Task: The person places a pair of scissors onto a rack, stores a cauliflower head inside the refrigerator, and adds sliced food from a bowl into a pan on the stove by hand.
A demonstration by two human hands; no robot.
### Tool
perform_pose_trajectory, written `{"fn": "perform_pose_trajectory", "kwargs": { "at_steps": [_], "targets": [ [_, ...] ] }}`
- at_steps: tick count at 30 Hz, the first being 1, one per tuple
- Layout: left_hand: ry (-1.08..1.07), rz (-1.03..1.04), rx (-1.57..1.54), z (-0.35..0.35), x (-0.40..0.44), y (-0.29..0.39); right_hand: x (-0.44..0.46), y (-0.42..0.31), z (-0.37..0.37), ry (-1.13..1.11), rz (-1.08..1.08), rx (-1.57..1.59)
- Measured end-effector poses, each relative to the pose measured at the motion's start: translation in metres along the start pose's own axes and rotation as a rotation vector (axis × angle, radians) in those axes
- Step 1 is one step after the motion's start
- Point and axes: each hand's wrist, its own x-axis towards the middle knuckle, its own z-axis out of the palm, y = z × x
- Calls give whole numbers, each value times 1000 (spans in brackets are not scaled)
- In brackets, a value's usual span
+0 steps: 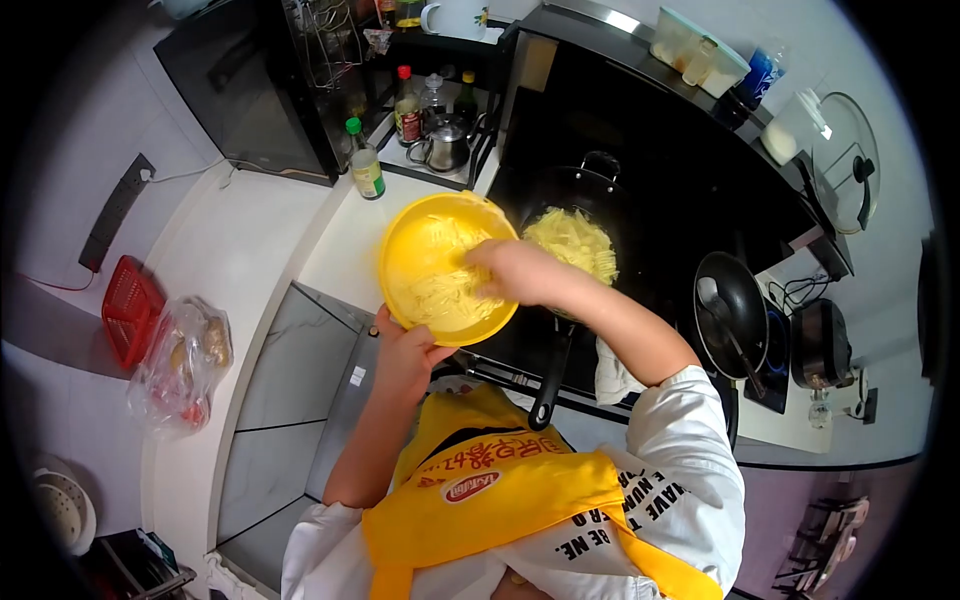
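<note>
A yellow bowl [402, 262] with pale, thin strips of food [440, 292] in it is held up over the counter's edge. My left hand [405, 352] grips its near rim from below. Inside the bowl, my right hand [505, 272] reaches down among the strips, its fingers bent and partly hidden; what they hold cannot be made out. Just right of the bowl, a black pan [590, 195] on the stove contains more pale yellow strips [572, 240], partly behind my right forearm.
The pan's black handle [551, 380] points toward my body. A green-capped bottle [366, 165] stands behind the bowl, near a metal teapot [446, 145]. A second black pan [722, 300] is at the right. A red basket [130, 310] and plastic bag [185, 365] lie left.
</note>
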Motion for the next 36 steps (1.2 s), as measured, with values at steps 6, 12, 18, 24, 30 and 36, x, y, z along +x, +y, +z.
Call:
{"fn": "perform_pose_trajectory", "kwargs": {
  "at_steps": [6, 12, 18, 24, 30, 36],
  "targets": [
    [-126, -14, -40, -1, 10, -6, 19, -5, 42, 181, -513, -185],
    [-159, -85, -27, -2, 9, -8, 39, 30, 25, 140, -284, 189],
    [-184, -74, -31, 4, 2, 0, 38, 9, -16, -46, 52, 427],
    [-161, -86, -24, 5, 3, -1, 33, 17, -21, 23, -101, 389],
    [-138, -83, -39, 0, 6, -3, 7, 42, -53, 63, 274, 1172],
    [3, -76, -40, -19, 8, -2, -22, 134, -36, 287, 615, 871]
  ]
}}
